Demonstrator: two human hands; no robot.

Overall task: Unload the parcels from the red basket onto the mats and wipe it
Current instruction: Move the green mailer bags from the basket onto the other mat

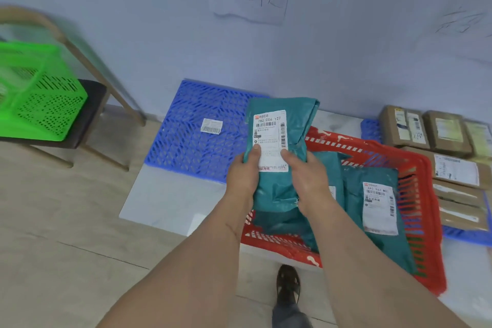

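Both hands, left hand (pixel 243 176) and right hand (pixel 306 176), grip a teal parcel (pixel 279 125) above the red basket (pixel 415 194). Mid-unload; next it probably goes onto the blue mat (pixel 191 128), more parcels still inside.

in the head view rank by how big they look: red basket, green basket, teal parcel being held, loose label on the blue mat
1. red basket
2. green basket, partly cut off at the frame edge, so this is unsure
3. teal parcel, held up nearer the camera
4. loose label, clearly smallest
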